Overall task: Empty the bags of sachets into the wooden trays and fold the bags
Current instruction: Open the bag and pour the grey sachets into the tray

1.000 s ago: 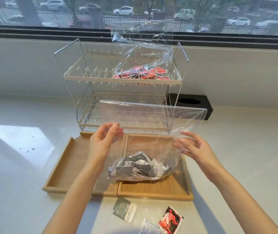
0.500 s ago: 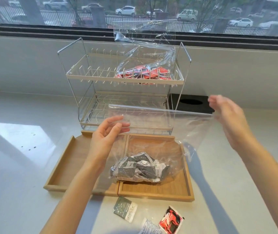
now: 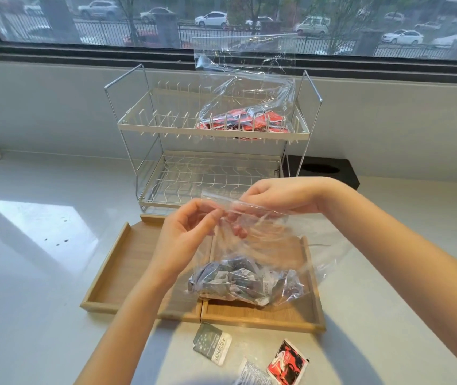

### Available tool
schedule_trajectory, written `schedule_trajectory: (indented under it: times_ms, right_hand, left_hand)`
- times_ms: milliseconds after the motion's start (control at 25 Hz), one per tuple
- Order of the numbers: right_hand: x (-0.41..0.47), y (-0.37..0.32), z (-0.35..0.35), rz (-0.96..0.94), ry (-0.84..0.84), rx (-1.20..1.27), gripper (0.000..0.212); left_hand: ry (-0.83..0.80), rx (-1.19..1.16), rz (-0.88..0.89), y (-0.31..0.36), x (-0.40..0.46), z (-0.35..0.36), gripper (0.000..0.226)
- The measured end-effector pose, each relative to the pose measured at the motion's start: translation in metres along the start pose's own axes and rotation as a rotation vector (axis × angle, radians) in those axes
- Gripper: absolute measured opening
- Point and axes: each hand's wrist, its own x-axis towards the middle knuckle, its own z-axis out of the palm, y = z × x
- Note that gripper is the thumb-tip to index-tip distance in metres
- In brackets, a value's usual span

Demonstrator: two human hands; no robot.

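Two wooden trays [image 3: 127, 273] lie side by side on the white counter [image 3: 41, 315], and both look empty of loose sachets, so I judge the task is only at its beginning. The clear bag [image 3: 252, 262] of dark sachets [image 3: 238, 282] rests with its bottom on the right tray, not yet emptied. The left hand [image 3: 185, 240] and the right hand [image 3: 280, 195] both pinch the top edge of this bag, fingers closed on the plastic, probably to open it. A second bag [image 3: 246, 87] with red sachets [image 3: 244, 122] waits on the upper shelf of the wire rack [image 3: 144, 126]. No bag is folded. Three loose sachets lie near the trays: a dark one [image 3: 212, 347], a red one [image 3: 287, 362] and a white one [image 3: 252, 375]; their print is too small to read with certainty.
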Motion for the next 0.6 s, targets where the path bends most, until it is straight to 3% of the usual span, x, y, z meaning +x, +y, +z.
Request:
schedule_trajectory:
  times_ms: [440, 600]
  right_hand:
    - [-0.006, 0.016, 0.009, -0.045, -0.09, 0.264, 0.027]
    - [-0.002, 0.017, 0.015, -0.1, -0.017, 0.3, 0.029]
  left_hand:
    - [-0.054, 0.03, 0.029, 0.008, -0.001, 0.008, 0.011]
    - [-0.042, 0.046, 0.024, 0.006, 0.0, 0.007, 0.008]
